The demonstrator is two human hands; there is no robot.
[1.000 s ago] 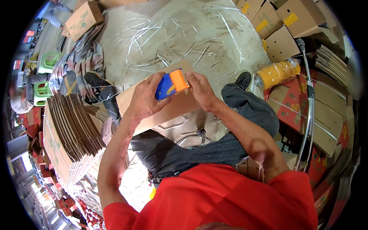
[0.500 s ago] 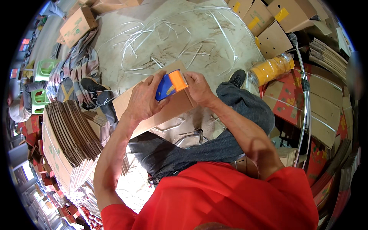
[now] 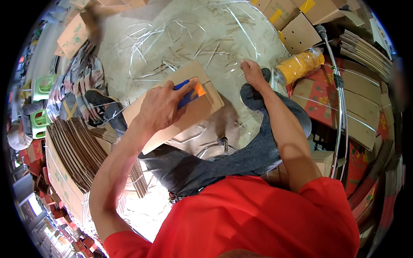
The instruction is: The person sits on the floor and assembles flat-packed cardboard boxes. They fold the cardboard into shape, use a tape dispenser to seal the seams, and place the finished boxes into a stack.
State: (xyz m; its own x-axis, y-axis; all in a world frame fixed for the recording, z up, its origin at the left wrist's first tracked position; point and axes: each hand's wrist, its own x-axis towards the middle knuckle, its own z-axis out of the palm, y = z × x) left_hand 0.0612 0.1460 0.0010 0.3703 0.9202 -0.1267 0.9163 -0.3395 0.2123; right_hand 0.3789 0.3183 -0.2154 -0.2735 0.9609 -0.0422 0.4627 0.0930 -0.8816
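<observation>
1. My left hand (image 3: 161, 109) is wrapped around a blue and orange plastic tape dispenser (image 3: 189, 92), fingers curled over its top, pressing it onto a flat brown cardboard box (image 3: 172, 105).
2. The dispenser sits on the upper face of that box, near its right end, with the orange part pointing away from my wrist.
3. The box lies tilted across my left knee, above my dark grey trousers (image 3: 215, 163).
4. My right hand (image 3: 253, 72) is off to the right, well apart from the dispenser, resting at my raised right knee. Its fingers are loosely bent; I cannot tell whether it pinches anything.
5. Just beyond that hand lies a stack of yellow tape rolls in clear wrap (image 3: 299, 66).
6. The pale concrete floor (image 3: 129, 51) ahead is strewn with thin white plastic strapping strips (image 3: 180, 41).
7. To my left stands a fanned row of flattened brown cardboard sheets (image 3: 73, 150), with green plastic stools (image 3: 41, 101) further out.
8. To my right lie red and brown printed flat cartons (image 3: 335, 107), crossed by a grey hose (image 3: 340, 94).
9. More folded brown cartons (image 3: 301, 30) sit at the far right corner.
</observation>
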